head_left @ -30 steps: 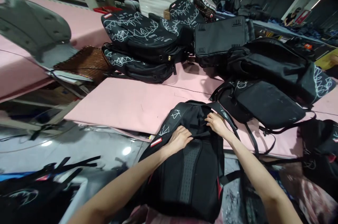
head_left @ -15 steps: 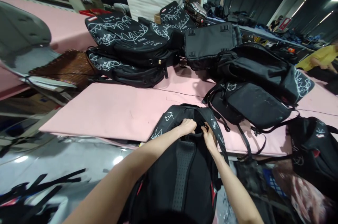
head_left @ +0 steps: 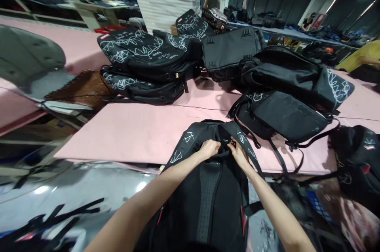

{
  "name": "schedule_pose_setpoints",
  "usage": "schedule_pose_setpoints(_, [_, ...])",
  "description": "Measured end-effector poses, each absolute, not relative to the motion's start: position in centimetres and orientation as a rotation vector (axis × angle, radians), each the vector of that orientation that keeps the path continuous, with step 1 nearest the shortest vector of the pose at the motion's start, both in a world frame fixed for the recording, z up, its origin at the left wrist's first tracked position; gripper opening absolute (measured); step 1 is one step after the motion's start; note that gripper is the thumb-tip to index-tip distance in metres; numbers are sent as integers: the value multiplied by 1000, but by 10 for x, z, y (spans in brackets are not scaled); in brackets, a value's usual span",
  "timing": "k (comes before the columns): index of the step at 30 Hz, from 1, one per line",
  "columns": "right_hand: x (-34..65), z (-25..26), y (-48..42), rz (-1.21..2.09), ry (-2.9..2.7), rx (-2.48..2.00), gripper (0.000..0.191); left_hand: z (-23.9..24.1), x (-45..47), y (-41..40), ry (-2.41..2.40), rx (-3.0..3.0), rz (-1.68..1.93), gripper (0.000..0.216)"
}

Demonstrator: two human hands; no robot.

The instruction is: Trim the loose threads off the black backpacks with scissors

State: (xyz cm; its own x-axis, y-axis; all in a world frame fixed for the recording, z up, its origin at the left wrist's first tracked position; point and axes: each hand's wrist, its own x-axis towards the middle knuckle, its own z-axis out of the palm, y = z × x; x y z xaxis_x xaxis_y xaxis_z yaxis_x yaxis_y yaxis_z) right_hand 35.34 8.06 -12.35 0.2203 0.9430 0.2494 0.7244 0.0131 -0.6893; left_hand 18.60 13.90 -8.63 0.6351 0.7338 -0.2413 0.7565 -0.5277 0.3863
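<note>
A black backpack [head_left: 192,200] leans against the table's front edge, its padded back panel and white-scribbled shoulder straps facing me. My left hand [head_left: 210,149] is closed on the fabric near the top of the back panel, by a dark gap below the top edge. Just to its right, my right hand [head_left: 238,153] pinches a small, dark, shiny piece [head_left: 230,142] at the same gap. Its kind is too small to make out. The inside of the gap is in shadow.
Several black backpacks [head_left: 136,62] are piled on the pink table [head_left: 124,133], more [head_left: 287,113] on the right. A grey chair [head_left: 29,54] with a brown woven mat [head_left: 83,89] stands left. Loose black straps [head_left: 59,220] lie lower left. Other people are further back.
The view has shifted slightly, so the table and bags sit a little differently in it. Both hands stay at the top of the backpack, with the left fingers slightly repositioned.
</note>
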Motion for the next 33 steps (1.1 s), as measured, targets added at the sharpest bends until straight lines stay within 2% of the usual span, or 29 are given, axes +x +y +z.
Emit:
schedule_pose_setpoints(7, [362,-82,96,410,-2068,-1673,17,-91,181,127,1492,2182,11,18])
schedule_pose_setpoints(11, [350,-81,112,448,-2328,-1579,16,-87,178,122,1541,2070,107,41])
schedule_pose_setpoints(13, [343,-84,118,453,-2418,-1541,15,-86,177,121,1537,2025,145,44])
schedule_pose_setpoints(21, [338,-91,120,427,-2483,-1555,17,-91,174,123,1475,1906,334,39])
schedule_pose_setpoints(26, [342,-91,116,394,-2389,-1634,17,-88,159,123,1321,1840,539,16])
schedule_pose_setpoints(29, [342,-88,115,391,-2362,-1641,18,-86,141,125,1187,1918,633,27])
schedule_pose_setpoints(33, [342,-84,112,364,-2319,-1653,14,-92,115,123,1134,2102,688,17])
